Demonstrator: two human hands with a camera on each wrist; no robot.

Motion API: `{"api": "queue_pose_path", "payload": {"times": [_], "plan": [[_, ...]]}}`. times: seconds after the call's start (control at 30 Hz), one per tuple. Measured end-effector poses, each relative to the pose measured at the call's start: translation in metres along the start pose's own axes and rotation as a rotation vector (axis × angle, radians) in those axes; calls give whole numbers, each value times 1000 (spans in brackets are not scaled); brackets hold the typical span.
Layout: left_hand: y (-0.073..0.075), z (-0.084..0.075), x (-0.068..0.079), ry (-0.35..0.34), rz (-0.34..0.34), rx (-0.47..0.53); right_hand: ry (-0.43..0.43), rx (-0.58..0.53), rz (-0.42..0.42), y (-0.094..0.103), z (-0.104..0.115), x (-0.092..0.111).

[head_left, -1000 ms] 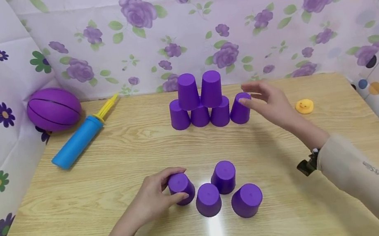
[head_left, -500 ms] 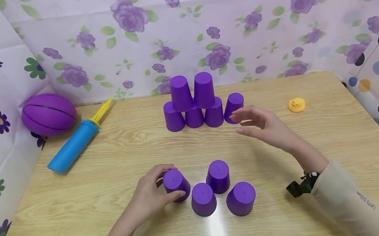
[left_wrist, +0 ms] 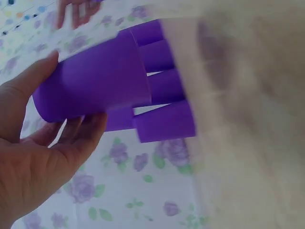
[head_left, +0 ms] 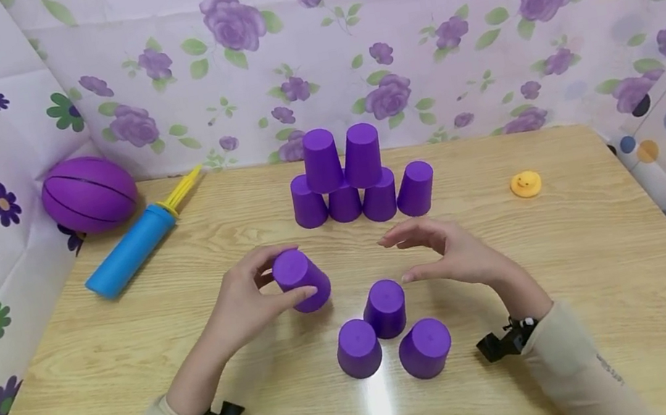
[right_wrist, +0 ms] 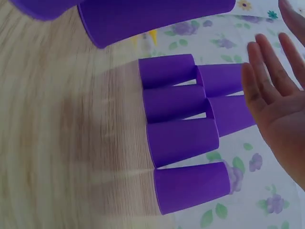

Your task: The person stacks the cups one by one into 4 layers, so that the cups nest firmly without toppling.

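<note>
My left hand [head_left: 248, 295] grips an upside-down purple cup [head_left: 302, 282] between thumb and fingers, lifted off the table; the left wrist view shows this held cup [left_wrist: 95, 78] in front of the stack. My right hand [head_left: 453, 253] hovers with loosely bent fingers, holding nothing, just above and right of a purple cup [head_left: 385, 309]. Two more upside-down cups stand nearer me, a left one [head_left: 359, 348] and a right one [head_left: 425, 348]. At the back, several cups form a bottom row, ending in a right-hand cup [head_left: 415, 188]. Two upper cups [head_left: 322, 161] rest on that row's left part.
A purple ball [head_left: 89, 194] and a blue hand pump [head_left: 131, 250] with a yellow nozzle lie at the back left. A small yellow duck [head_left: 526, 184] sits at the right of the wooden table [head_left: 579, 254]. Flowered cloth [head_left: 439, 13] hangs behind.
The left hand has raised its cup from the table and carried it forward. My right hand has drawn away from the right-hand cup of the back row, leftward and toward me.
</note>
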State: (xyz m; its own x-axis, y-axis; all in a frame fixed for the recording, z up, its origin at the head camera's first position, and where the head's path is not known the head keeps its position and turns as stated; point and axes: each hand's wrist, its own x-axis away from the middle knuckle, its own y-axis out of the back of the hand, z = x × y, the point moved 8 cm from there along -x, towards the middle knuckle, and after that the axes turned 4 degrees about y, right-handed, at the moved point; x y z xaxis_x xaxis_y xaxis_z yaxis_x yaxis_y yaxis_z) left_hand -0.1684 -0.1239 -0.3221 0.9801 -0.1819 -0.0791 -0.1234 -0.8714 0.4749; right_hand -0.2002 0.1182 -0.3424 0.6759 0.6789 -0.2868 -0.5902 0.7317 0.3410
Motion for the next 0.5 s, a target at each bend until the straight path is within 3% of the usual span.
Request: {"api": "queue_pose_path", "payload": {"times": [0.17, 0.33, 0.5], "plan": [[1, -15, -9, 19, 11, 75, -25, 18, 145, -16, 4, 3], [-2, -33, -23, -6, -8, 149, -1, 87, 251, -32, 9, 1], [-5, -57, -43, -95, -35, 177, 6, 142, 298, -43, 6, -1]]}}
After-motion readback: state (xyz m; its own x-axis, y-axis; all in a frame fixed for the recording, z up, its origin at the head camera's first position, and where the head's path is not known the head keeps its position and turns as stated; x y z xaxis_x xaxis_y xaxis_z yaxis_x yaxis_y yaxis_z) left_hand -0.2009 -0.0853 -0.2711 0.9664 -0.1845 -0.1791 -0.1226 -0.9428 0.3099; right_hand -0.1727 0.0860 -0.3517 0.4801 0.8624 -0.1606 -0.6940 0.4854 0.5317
